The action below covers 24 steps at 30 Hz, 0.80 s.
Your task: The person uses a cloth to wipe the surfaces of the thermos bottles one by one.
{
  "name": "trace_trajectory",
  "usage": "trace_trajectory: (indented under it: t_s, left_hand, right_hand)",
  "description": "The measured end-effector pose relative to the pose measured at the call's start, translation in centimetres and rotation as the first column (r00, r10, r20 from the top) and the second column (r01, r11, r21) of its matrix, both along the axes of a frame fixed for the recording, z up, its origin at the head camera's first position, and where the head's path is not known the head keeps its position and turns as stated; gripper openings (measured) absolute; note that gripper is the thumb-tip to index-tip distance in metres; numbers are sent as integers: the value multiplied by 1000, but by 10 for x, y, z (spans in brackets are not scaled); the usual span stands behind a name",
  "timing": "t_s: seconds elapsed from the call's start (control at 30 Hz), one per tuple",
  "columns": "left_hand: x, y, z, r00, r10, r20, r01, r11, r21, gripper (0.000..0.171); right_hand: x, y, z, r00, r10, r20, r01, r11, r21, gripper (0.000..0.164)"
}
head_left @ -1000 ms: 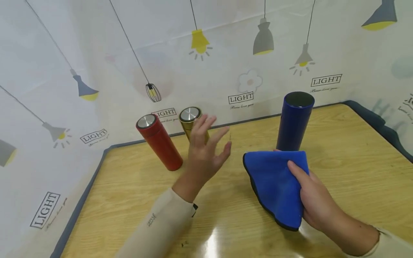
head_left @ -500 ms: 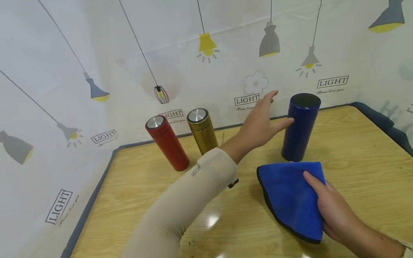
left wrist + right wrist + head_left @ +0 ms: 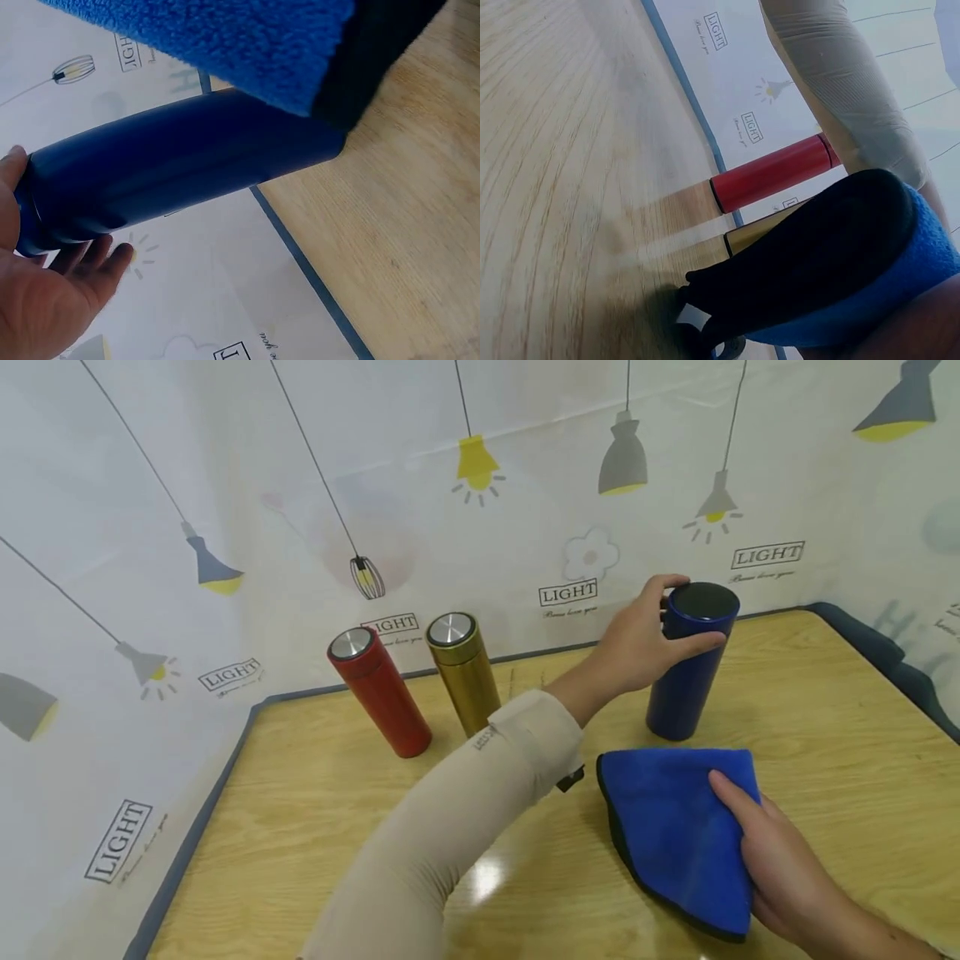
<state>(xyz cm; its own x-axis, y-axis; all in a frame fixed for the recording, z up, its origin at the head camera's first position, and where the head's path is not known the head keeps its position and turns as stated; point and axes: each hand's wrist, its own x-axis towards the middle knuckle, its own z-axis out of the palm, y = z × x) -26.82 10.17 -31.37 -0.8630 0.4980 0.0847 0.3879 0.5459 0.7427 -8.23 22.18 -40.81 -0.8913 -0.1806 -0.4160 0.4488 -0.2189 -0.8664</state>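
- Wood-grain counter (image 3: 300, 827) beneath the fingers.
- Left fingers (image 3: 111, 271) part-spread round top of blue flask (image 3: 681, 689) — firm hold unclear.
- Right fingers (image 3: 732, 795) pinch blue cloth (image 3: 675, 835).
- Likely grasping flask; next needs closure.

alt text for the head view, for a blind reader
A person's left hand curves around the top of a dark blue bottle on a wooden table, and the right hand holds a blue cloth. A red bottle and a gold bottle stand farther left.

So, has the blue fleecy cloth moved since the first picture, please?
Yes, the blue cloth has moved right and down in the head view, judged against the untouched red cylindrical bottle.
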Motion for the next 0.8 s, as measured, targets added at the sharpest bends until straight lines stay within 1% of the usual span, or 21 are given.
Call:
trace_trajectory:
  t_s: [0.13,0.3,0.4,0.5,0.63,0.7,0.8]
  left_hand:
    - [1,-12,0,1000,16,-7,-16,1000,-4,80]
    - [9,-39,2,1000,23,9,-24,998,60,78]
    - [17,-61,4,999,43,-1,-43,994,98,78]
    - [28,-86,8,997,70,-30,-66,990,122,79]
    - [42,-121,12,994,89,-68,-78,985,153,77]
    - [49,-138,13,993,104,-65,-92,982,162,76]
    - [59,-162,13,992,122,-42,-113,978,173,75]
  right_hand:
    - [1,-4,-1,1000,18,0,-18,1000,-1,46]
    - [3,-7,-1,999,31,8,-31,999,-21,42]
    - [4,-10,-2,999,52,-1,-52,999,-7,43]
    - [6,-12,-2,996,83,-45,-84,996,-16,50]
    - [6,-13,-3,986,118,-121,-130,987,-93,51]
    - [6,-13,-4,982,130,-137,-145,983,-109,49]
    - [3,-15,-1,982,141,-126,-147,988,-43,53]
